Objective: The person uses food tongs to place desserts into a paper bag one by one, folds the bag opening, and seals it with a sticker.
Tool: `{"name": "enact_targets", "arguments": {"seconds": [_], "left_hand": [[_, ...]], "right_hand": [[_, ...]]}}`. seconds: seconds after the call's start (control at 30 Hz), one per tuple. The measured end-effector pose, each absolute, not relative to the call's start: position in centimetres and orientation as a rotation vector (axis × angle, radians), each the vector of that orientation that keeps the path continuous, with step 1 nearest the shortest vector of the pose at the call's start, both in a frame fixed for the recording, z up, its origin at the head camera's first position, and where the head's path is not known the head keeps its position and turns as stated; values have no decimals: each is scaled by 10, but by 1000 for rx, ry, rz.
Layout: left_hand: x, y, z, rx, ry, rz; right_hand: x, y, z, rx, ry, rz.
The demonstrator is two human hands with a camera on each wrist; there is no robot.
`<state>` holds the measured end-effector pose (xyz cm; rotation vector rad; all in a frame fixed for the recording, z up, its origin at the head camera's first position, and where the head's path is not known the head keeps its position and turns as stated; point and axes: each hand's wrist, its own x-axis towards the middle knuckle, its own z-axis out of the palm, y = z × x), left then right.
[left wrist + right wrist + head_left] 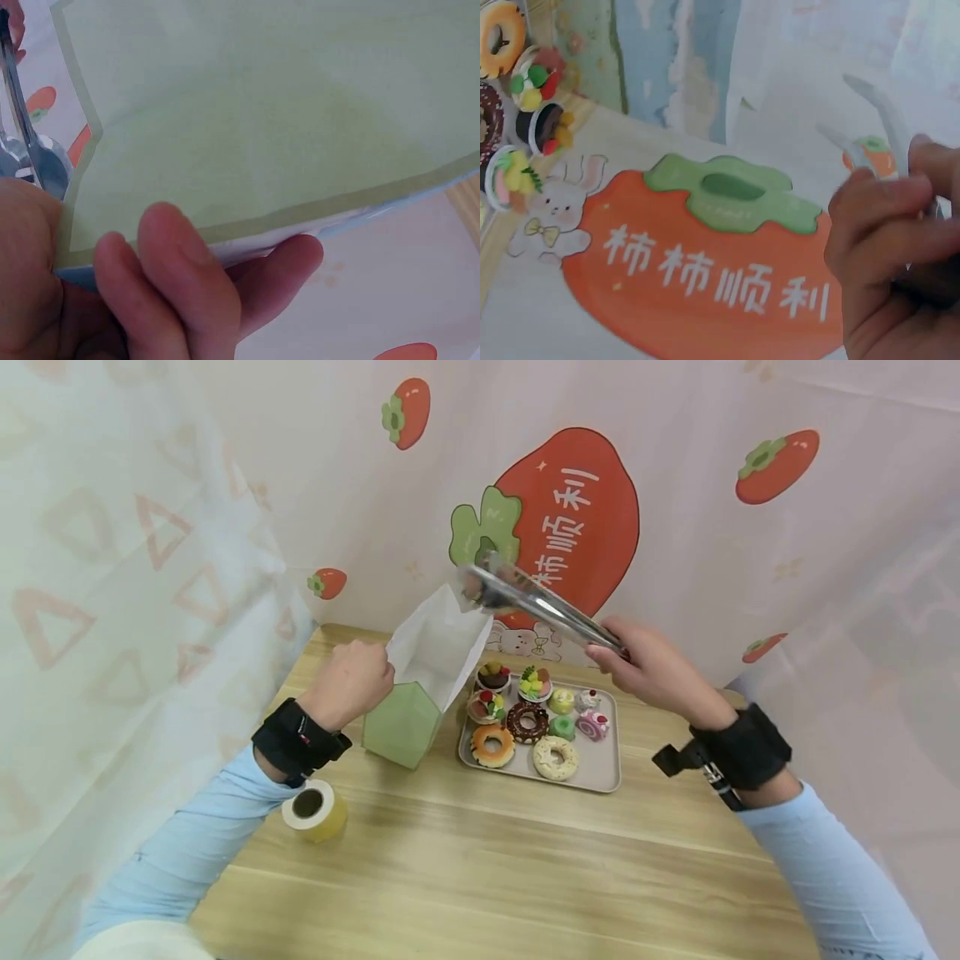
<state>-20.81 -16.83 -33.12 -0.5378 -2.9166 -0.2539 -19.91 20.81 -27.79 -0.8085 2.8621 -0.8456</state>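
Metal tongs (553,614): shiny silver, two slim arms, tips blurred in head view but apart in right-wrist view. Held in the air above the table by the right hand (648,667), fingers curled round the handle end. Long axis slants up-left from that hand, tips toward the mouth of the green paper bag (401,727). Bag: white inside, open end up; left hand (352,683) grips its edge, fingers clamped on the paper.
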Motion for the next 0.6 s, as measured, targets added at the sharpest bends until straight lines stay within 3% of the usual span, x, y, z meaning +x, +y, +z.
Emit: {"name": "enact_targets", "arguments": {"seconds": [0.43,0.6], "left_hand": [[-211,-169,-334,-556,-2937,-239],[-209,-174,-333,-543,-2975,-261]], "right_hand": [[-148,280,-355,-506,3115,-800],[-129,305,-393,-519,3167,-742]]}}
